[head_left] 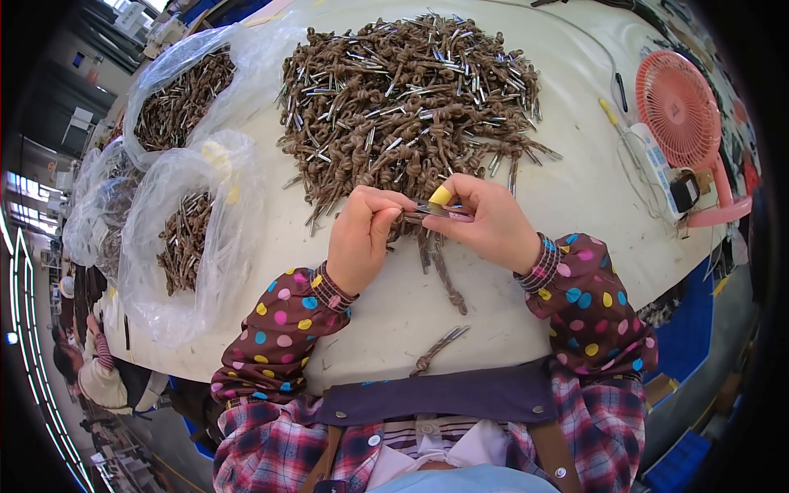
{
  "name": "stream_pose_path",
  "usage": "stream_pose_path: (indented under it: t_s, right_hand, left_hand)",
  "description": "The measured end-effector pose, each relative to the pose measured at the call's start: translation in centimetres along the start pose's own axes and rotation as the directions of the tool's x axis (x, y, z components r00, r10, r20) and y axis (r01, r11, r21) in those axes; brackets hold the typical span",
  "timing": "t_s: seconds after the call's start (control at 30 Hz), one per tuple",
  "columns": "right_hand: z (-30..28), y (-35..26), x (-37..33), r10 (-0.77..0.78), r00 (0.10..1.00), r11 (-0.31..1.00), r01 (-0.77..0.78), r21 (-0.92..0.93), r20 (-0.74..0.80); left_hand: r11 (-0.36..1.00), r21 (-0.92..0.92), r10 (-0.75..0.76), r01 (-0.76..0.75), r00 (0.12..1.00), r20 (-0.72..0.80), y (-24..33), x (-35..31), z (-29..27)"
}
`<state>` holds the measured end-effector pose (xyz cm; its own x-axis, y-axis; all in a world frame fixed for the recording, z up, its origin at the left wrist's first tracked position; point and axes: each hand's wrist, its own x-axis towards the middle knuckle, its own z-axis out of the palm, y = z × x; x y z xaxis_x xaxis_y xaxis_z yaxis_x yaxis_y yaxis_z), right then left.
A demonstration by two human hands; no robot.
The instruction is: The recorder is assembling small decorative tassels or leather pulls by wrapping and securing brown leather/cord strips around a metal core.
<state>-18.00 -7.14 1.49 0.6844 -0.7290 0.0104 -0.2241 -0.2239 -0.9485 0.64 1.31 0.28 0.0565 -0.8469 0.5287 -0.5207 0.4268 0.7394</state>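
Note:
My left hand (366, 234) is closed in a pinch, thumb against forefinger, on the end of a metal-tipped brown cord. Facing it, my right hand (491, 223), with a yellow wrap (441, 195) on one finger, is closed on a slim shiny metal piece (436, 209); its exact kind is partly hidden by the fingers. The fingertips of both hands nearly meet. Below them a knotted brown cord (444, 279) hangs or lies toward me; I cannot tell whether it is the held one. Just beyond is a large heap of knotted brown cords (394, 107) with silvery tips.
One short knotted cord (437, 352) lies near the table's front edge. Clear plastic bags (136, 279) of similar cords stand at the left. On the right are a pink fan (680, 107), a white power strip (655, 160) and a yellow-handled tool (608, 112). A person (99, 374) sits far left.

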Motion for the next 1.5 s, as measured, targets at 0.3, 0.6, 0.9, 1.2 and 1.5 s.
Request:
stream_pose_path:
  t_s: [0.3, 0.6, 0.9, 1.2, 1.5]
  right_hand:
    - [-1.5, -1.5, -0.6, -0.214, 0.972, 0.951, 0.186, -0.248, -0.092]
    - [-4.4, -2.7, -1.1, -0.136, 0.989, 0.989, 0.132, -0.071, -0.059]
    - [-0.1, -3.0, -2.6, -0.192, 0.901, 0.971, 0.233, -0.061, 0.389]
    - [0.7, -1.8, -1.3, -0.381, 0.913, 0.923, 0.367, -0.112, -0.148]
    - [-0.1, -0.9, -0.6, -0.051, 0.965, 0.996, 0.068, 0.057, -0.258]
  left_hand:
    - [0.822, 0.545, 0.085, -0.168, 0.981, 0.174, 0.0, 2.3, -3.0]
    - [0.881, 0.397, -0.024, -0.259, 0.812, 0.583, 1.4, 1.2, -1.7]
    - [0.896, 0.408, 0.050, -0.175, 0.953, 0.300, 0.6, 2.0, -2.8]
    - [0.966, 0.134, -0.252, 0.220, 0.914, 0.318, 3.4, 1.7, -2.0]
    - [0.937, -0.004, -0.336, 0.350, 0.902, 0.273, 1.7, 1.7, -2.5]
